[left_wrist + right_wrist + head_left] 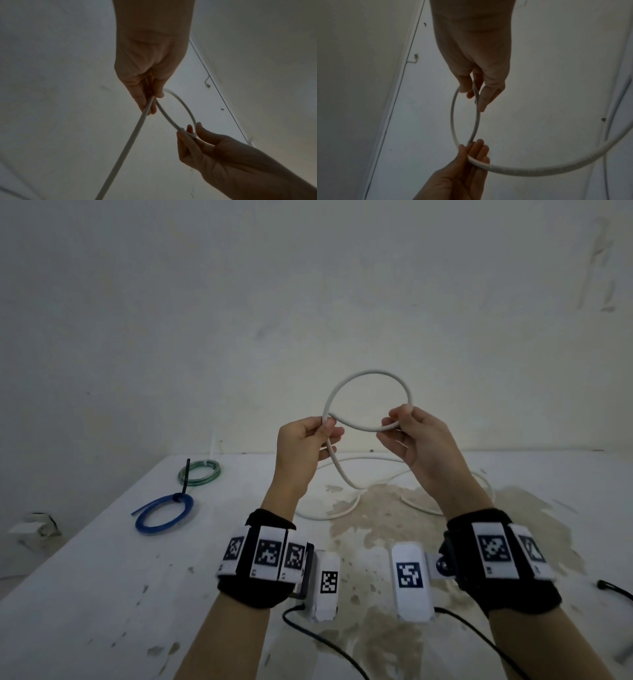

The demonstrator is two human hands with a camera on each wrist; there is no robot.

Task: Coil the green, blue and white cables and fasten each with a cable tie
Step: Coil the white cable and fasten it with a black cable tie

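Both hands are raised above the table, holding one loop of the white cable [368, 376]. My left hand [327, 428] pinches the crossing of the loop between thumb and fingers; the same pinch shows in the left wrist view [152, 98]. My right hand [394, 424] pinches the loop's right side [475, 89]. The rest of the white cable [342, 474] hangs down and trails over the table. A coiled green cable [199, 471] and a coiled blue cable [164, 513], each bound with a black cable tie [186, 475], lie at the left.
The white, stained table [102, 577] stands against a bare wall. Black wires from the wrist cameras [325, 642] run over its near edge. A dark thin object [615, 589] lies at the right edge. A small pale object [34, 529] sits beyond the table's left side.
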